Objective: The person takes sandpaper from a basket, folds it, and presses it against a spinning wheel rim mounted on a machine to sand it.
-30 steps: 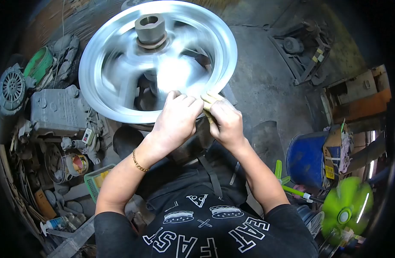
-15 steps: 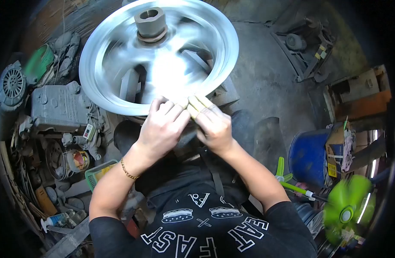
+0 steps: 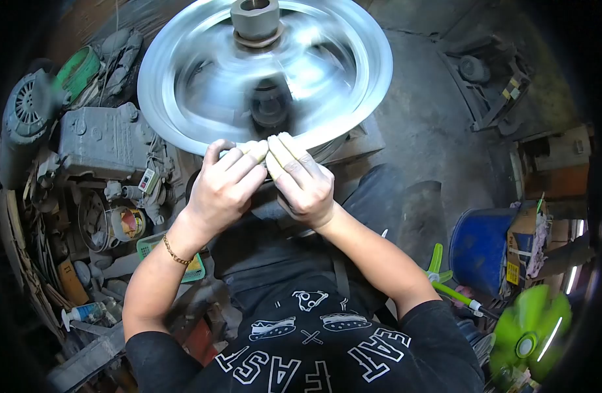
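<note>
A silver metal wheel [image 3: 374, 75], its spokes smeared by spinning, lies tilted in front of me. A large nut-like collar [image 3: 256, 23] stands at its hub. My left hand [image 3: 225, 187] is closed with bent fingers at the wheel's near rim. Beside it, my right hand [image 3: 306, 187] is also closed, its fingers pressed together and pointing toward the rim. The fingertips of both hands nearly meet, and yellow wrapping shows on several fingers. Whatever the fingers pinch against the rim, if anything, is hidden.
On the left stand a dusty metal casing [image 3: 101, 144], a motor [image 3: 29, 108] and a green basket [image 3: 195, 268] among scattered parts. To the right are a blue drum [image 3: 477, 249], a cardboard box [image 3: 520, 245] and a green fan [image 3: 527, 340]. A metal frame [image 3: 487, 88] sits at upper right.
Both hands have slid left along the near rim, staying together. The wheel keeps spinning, and a dark part beneath now shows through it. My view has shifted slightly.
</note>
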Tool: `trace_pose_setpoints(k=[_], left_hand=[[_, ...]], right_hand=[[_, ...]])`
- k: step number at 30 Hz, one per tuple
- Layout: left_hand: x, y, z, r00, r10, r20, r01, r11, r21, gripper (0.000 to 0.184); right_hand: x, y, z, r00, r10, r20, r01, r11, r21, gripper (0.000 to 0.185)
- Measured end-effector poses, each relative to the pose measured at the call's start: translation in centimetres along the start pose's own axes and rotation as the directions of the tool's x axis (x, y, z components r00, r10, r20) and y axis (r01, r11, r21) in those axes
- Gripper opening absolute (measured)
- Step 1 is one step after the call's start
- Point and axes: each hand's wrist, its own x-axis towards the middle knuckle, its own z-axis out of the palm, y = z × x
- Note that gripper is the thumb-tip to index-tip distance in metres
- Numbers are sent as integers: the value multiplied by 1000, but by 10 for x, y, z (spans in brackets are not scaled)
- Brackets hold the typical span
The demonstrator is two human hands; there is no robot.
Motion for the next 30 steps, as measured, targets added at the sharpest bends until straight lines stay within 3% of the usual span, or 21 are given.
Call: trace_pose_setpoints(k=[9, 10, 18, 23, 30], left_hand=[[10, 4, 4, 999, -14, 29, 16, 997, -74, 19], [14, 6, 8, 998, 18, -64, -22, 997, -72, 21], [36, 13, 20, 997, 79, 2, -78, 987, -142, 23], [44, 16, 26, 986, 157, -56, -160, 985, -69, 23], [47, 17, 24, 982, 188, -8, -188, 980, -69, 23]], right_hand=[[-2, 14, -9, 1000, 16, 20, -16, 999, 32, 26], [-5, 16, -9, 1000, 22, 9, -22, 999, 42, 26], [-21, 22, -18, 985, 149, -92, -146, 989, 35, 30], [-32, 25, -25, 979, 193, -60, -191, 981, 44, 35], [-46, 28, -18, 980, 185, -75, -184, 983, 18, 44]])
